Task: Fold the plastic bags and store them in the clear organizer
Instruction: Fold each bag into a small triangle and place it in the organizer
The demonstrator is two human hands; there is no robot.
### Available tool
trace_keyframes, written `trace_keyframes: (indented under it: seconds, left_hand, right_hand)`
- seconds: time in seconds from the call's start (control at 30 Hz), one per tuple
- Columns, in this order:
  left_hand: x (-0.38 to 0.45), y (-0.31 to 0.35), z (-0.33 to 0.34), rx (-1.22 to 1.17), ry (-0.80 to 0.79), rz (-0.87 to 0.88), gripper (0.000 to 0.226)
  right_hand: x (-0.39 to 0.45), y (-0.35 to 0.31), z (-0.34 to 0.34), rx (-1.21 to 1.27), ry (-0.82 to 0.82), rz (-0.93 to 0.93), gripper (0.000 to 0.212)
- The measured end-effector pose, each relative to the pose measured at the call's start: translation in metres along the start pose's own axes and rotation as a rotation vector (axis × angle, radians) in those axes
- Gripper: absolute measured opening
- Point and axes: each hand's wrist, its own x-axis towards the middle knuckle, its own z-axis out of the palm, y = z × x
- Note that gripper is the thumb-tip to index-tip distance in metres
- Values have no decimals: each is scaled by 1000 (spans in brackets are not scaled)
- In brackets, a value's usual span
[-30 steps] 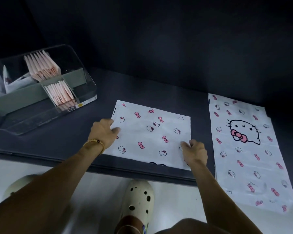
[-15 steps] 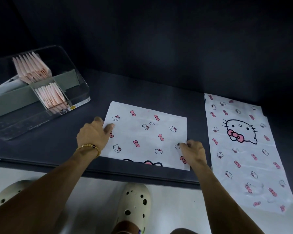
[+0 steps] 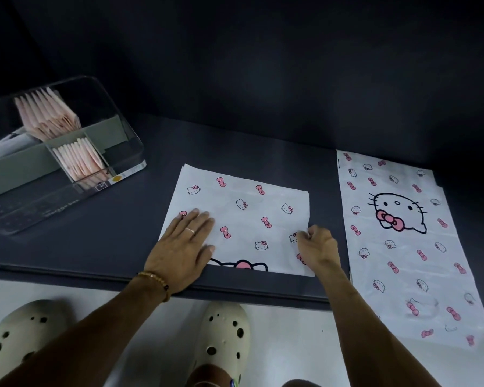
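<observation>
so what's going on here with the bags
A person is folding a printed bag on the dark counter. The left hand presses it flat while the right hand pinches its right edge. Another bag lies unfolded to the right; the organizer on the left already holds folded ones.

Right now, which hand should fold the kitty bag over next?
Probably the right hand: it already pinches the right edge of the half-folded bag and could carry it across. The left hand lies flat, pinning the bag down.

Dim, dark surroundings, brighter pale floor below, wide-angle bending at edges, slightly soft
</observation>
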Motion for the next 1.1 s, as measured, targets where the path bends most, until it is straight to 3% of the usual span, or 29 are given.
trace_keyframes:
  seconds: [0.1,0.17,0.27,0.37,0.47,0.63,0.77,0.97,1.1]
  left_hand:
    - [-1,0,2,11,-3,-15,64]
    - [-1,0,1,19,6,-21,65]
    - [-1,1,1,23,1,-23,66]
    - [0,1,1,10,-3,-18,65]
    - [-1,-3,0,-18,6,-19,63]
    - [-3,-5,0,-28,25,3,63]
    - [-3,-6,0,-25,22,-11,61]
    - [-2,-5,-1,-40,26,3,45]
    - [-3,-4,-1,-38,44,17,40]
  right_hand:
    - [-4,-1,4,-42,49,42,16]
    - [-13,0,6,-138,255,-9,21]
    - [-37,-13,23,-293,519,-408,41]
    - [-65,-39,70,-263,291,-788,44]
    - [-82,-48,103,-325,26,-860,53]
    - [-58,-11,83,-580,12,-974,62]
    - [-37,22,48,-708,-33,-920,66]
    - [-44,35,20,-704,5,-933,58]
    - [-62,22,37,-582,56,-994,32]
